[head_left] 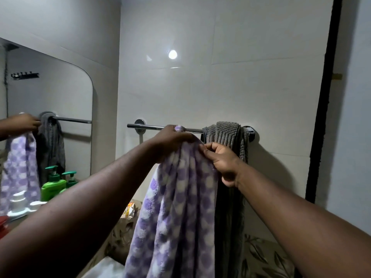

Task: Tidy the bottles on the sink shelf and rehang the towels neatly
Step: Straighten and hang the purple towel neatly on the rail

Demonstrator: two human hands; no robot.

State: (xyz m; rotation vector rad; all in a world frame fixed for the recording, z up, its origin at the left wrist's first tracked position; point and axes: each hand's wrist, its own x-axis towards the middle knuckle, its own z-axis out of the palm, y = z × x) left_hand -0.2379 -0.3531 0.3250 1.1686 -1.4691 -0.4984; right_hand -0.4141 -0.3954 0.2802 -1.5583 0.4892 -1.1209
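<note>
Gripping the bunched top of the purple checked towel [180, 197] at the chrome rail [148, 127], left hand [170, 140] curls over it. Right hand [221, 160] pinches its edge just beside; grey towel [225, 133] hangs right of that hand.

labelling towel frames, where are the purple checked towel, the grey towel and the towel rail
purple checked towel [180, 197], head view, on the hanging folds mid-drape
grey towel [222, 133], head view, on the ribbed top fold
towel rail [152, 127], head view, on the bare chrome stretch near the round wall mount
</note>
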